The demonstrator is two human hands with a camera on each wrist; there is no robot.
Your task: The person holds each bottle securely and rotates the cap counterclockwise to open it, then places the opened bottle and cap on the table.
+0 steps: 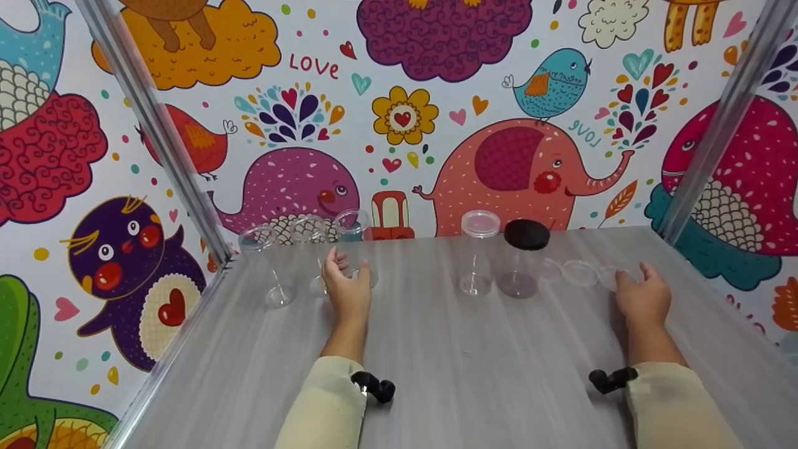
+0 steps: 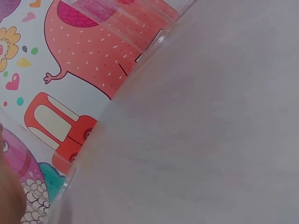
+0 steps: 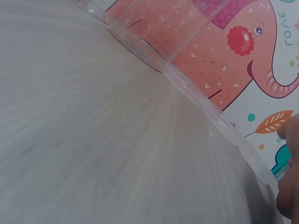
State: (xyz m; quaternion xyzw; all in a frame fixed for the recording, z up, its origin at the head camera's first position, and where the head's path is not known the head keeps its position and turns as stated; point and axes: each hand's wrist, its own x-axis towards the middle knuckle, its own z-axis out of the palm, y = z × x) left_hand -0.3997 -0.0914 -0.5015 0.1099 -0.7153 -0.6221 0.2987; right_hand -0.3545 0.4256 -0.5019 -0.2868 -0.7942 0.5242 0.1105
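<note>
My left hand is at the third of the clear jars on the left, its fingers and thumb spread and overlapping this jar in the head view. To its left stand a second clear jar and a third one, all upright without lids. At the right, my right hand is just above the table, thumb beside the outermost clear lid. In the right wrist view, fingertips appear close to the end of that lid. Two more clear lids lie flat in the same row.
Between the hands stand a clear jar with a clear lid and a jar with a black lid. Behind the grey table is a printed cartoon wall, with metal posts at the sides.
</note>
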